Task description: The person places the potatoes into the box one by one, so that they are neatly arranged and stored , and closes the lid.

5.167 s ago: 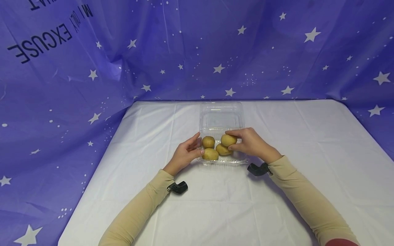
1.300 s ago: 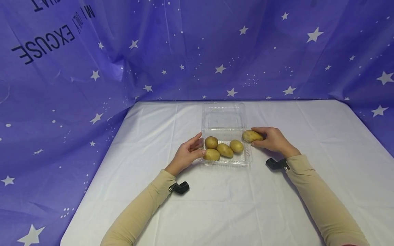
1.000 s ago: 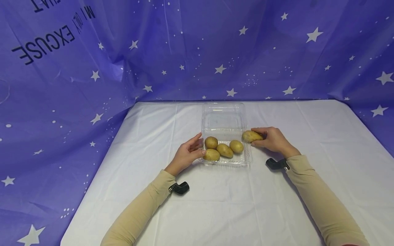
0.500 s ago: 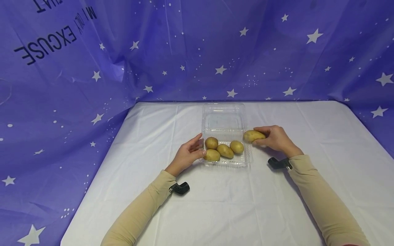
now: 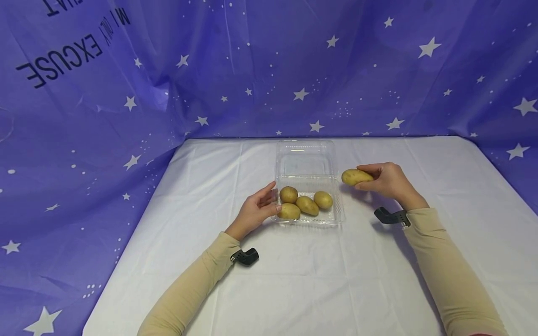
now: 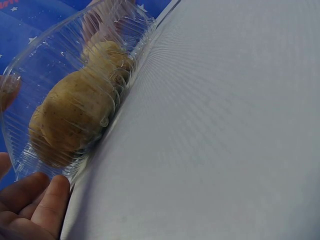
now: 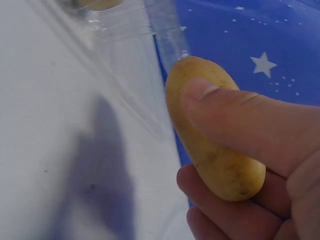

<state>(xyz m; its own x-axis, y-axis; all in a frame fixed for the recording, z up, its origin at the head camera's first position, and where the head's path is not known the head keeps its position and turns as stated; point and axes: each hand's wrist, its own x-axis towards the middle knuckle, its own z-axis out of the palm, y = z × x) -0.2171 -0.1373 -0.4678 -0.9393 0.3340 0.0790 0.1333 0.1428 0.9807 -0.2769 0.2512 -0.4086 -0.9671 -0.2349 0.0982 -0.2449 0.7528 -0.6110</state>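
Note:
A clear plastic clamshell container (image 5: 336, 217) lies on the white table with its lid (image 5: 306, 161) folded back. Several potatoes (image 5: 307, 205) sit in its base. At its left end is my left hand (image 5: 253, 210), the thumb over the rim beside the front-left potato (image 5: 289, 212) and the fingers outside the wall. The left wrist view has the fingertips (image 6: 52, 200) against the ribbed plastic. To the right of the container, my right hand (image 5: 388, 179) grips another potato (image 7: 212, 130) between thumb and fingers, above the table; its shadow falls below.
A white cloth (image 5: 294, 280) covers the table. Behind and to the left hangs a purple-blue sheet with stars (image 5: 252, 70). Each sleeve carries a black wrist mount (image 5: 245, 256) near the cuff.
My right hand has set a potato in the container and taken up another. In the last half second that potato has moved up and right, away from the container. The left hand stays put.

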